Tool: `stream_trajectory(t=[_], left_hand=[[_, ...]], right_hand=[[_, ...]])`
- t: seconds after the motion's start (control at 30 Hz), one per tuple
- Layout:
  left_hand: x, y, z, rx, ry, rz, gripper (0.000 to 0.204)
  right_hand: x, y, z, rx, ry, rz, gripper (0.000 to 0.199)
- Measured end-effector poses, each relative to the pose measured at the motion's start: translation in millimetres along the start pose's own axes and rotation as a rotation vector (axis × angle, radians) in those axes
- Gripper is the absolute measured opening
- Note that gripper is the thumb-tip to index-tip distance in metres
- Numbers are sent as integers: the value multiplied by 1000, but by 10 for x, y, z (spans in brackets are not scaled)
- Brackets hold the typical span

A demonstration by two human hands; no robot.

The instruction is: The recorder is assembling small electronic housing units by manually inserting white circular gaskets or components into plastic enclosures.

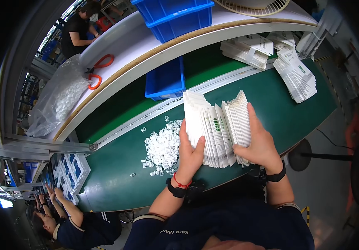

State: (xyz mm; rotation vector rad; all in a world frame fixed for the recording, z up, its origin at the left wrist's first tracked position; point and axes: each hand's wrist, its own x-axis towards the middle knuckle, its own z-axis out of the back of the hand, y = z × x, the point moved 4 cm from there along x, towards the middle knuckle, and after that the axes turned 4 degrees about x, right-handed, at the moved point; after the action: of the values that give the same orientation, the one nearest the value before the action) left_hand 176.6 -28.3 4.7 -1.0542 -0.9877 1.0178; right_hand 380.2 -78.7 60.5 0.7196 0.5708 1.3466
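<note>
A thick stack of flat white cartons [210, 137] with green print stands on edge between my hands, over the green table [112, 183]. My left hand [191, 156] grips its left side, thumb across the front. On the right side, my right hand [260, 143] presses the cartons with its thumb in front and fingers along the outer face. The stack fans apart into two bunches around a gap near its middle. A heap of small white plastic ring-shaped pieces [162, 146] lies just left of my left hand, with a few strays around it.
More carton stacks [296, 77] lie at the far right. A blue bin [165, 79] sits behind the heap. The shelf above holds blue crates [181, 21], orange-handled scissors [95, 81] and a plastic bag [60, 100] of white pieces. A co-worker [69, 225] sits at lower left, near a white rack [71, 177].
</note>
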Motion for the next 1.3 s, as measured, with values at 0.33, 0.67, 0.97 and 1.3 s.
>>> stream_trajectory(t=[0.33, 0.67, 0.97, 1.3], left_hand=[[21, -71, -35, -47, 3, -2, 81], [54, -101, -148, -65, -28, 37, 95], [35, -61, -158, 20, -29, -32, 81], [16, 37, -131, -140, 49, 14, 70]], right_hand=[[-9, 1, -5, -5, -3, 21, 109], [-16, 169, -163, -279, 0, 35, 123], [5, 183, -169, -199, 17, 3, 117], [23, 84, -50, -117, 21, 50, 114]])
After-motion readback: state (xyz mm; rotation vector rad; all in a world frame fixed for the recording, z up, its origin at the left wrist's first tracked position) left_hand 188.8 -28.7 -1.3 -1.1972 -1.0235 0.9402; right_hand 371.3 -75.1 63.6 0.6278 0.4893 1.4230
